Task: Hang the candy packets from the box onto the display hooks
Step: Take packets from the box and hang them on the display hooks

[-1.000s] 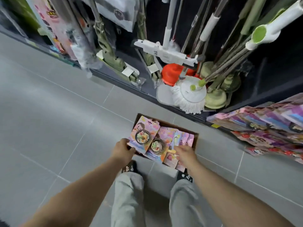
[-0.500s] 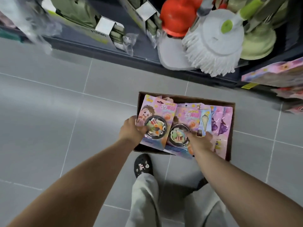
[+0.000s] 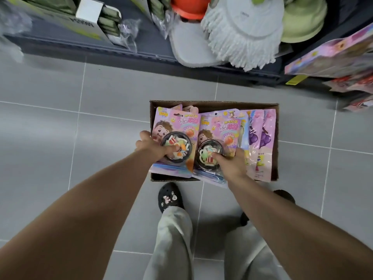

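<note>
1. Pick-up step: the left hand grips the first packet at its blister bowl, and the right hand grips the second packet likewise.
2. Both packets sit in the box on the floor.
3. Next, probably: lift them clear and turn their hang holes towards the hooks, which are unseen here.

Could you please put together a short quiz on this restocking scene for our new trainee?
1. True or false: the brown cardboard box stands on a table.
2. What does the left hand grip? A a glass bottle; B a pink candy packet with a round black bowl; C nothing.
3. The right hand grips a second pink bowl packet; which fruit shows on the flat pink packets beside it?
Key: 1 false, it stands on the grey tiled floor; 2 B; 3 grapes.
</note>
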